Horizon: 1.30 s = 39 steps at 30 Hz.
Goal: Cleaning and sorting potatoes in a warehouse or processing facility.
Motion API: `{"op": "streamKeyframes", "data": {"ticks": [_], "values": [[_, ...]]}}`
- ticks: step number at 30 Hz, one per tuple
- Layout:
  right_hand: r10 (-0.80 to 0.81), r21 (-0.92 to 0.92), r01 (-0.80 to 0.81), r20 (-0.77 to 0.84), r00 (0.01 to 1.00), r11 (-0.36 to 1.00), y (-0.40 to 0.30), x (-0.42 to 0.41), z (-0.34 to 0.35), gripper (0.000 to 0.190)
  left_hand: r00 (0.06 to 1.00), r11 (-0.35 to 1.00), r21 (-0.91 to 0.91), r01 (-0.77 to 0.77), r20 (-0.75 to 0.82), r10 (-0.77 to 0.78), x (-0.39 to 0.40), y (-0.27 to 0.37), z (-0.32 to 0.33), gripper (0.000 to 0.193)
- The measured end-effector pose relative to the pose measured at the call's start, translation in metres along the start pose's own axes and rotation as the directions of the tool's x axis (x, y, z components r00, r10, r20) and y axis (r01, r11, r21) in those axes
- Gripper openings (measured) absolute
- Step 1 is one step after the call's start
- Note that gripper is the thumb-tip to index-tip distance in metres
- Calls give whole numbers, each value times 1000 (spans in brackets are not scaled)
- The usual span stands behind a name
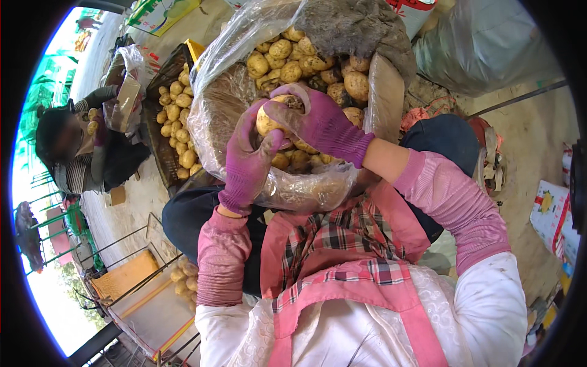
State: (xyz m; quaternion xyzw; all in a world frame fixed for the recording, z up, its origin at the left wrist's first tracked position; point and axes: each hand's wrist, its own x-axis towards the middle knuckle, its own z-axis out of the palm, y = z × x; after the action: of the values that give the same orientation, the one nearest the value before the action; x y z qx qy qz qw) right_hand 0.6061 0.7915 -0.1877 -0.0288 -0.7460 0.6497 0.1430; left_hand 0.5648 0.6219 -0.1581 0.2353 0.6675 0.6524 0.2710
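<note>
A yellow potato (268,121) is held between my two hands, above a box lined with clear plastic film (206,114). My left hand (252,149), in a soiled purple knit glove, cups it from the left and below. Gloved the same way, my right hand (307,114) grips it from the right, its fingers over the top. A dark, soiled patch shows on the upper side, by my right fingers. Under and beyond my hands lie many potatoes (275,57), some with dark dirt on them. A grey-brown cloth (362,27) covers the far right of the box.
Left of the box stands a dark crate (158,151) full of potatoes. Farther left, a co-worker (87,142) holds potatoes beside a plastic-lined carton (124,101). A large plastic-wrapped bundle (481,50) is at the upper right; a printed carton (548,211) stands at the far right.
</note>
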Motion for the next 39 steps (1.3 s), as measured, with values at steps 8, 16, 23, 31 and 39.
{"op": "streamKeyframes", "data": {"ticks": [8, 16, 23, 31, 39], "values": [[362, 294, -358, 44, 931, 886, -20, 13, -7, 38, 994, 953, -292, 75, -55, -95, -1, 3, -5, 62], [402, 549, -567, 401, 824, 614, -21, 19, -16, 40, 982, 993, 9, -116, -147, 116, -3, 4, -24, 71], [177, 553, -402, 415, 893, 730, -18, 19, -10, 52, 979, 1000, -15, -3, -204, 0, -6, 13, -24, 77], [222, 452, -420, 428, 876, 787, -23, 24, -11, 47, 985, 843, -528, 104, -61, -159, -15, 12, -34, 70], [247, 435, -444, 438, 864, 783, -25, 28, -5, 38, 982, 662, -745, 77, -59, -180, -29, 3, -53, 58]]}}
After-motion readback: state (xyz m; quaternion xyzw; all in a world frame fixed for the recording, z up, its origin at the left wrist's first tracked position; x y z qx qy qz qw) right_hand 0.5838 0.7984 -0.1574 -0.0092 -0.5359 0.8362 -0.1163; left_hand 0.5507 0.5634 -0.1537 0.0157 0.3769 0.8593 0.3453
